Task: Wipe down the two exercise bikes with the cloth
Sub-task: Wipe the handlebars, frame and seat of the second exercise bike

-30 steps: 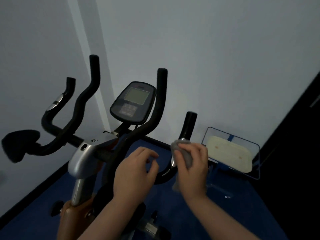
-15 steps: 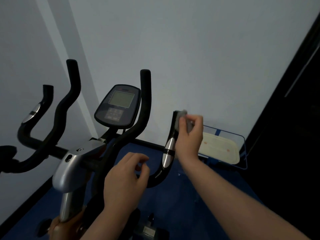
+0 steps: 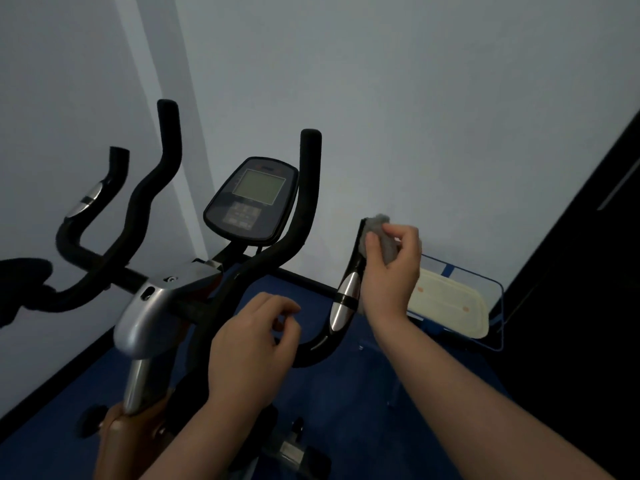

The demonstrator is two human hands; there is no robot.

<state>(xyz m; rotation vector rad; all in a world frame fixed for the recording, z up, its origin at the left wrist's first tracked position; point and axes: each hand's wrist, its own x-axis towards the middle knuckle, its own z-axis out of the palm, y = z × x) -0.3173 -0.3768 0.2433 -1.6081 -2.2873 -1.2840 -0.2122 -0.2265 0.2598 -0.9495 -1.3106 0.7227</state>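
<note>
The right hand (image 3: pixel 391 268) grips a grey cloth (image 3: pixel 379 237), bunched between thumb and curled fingers and wrapped round the top of the bike's right outer handlebar (image 3: pixel 346 299); the cloth covers the bar's tip, with a little of it showing below the palm beside the bar's silver sensor plate (image 3: pixel 344 303). The left hand (image 3: pixel 252 348) hovers inward of that grip and lower, fingers loosely curled and holding nothing, just in front of the bar's lower bend; whether it touches the bar cannot be told. The cloth looks soft, light and limp, so it should conform to the round bar and is best held in a wad against the palm; the bar looks stiff and fixed, its glossy stretch probably slicker than the foam-covered uprights (image 3: pixel 310 188). The console (image 3: pixel 251 199) lies up and to the left of the gripping hand; its screen probably wants lighter pressure. Just behind the gripping hand, on the floor by the wall (image 3: pixel 415 98), stands a blue wire-framed holder (image 3: pixel 495 306) carrying a pale flat pad (image 3: pixel 446 306); what else it holds is hidden. A second bike is not identifiable here.
</note>
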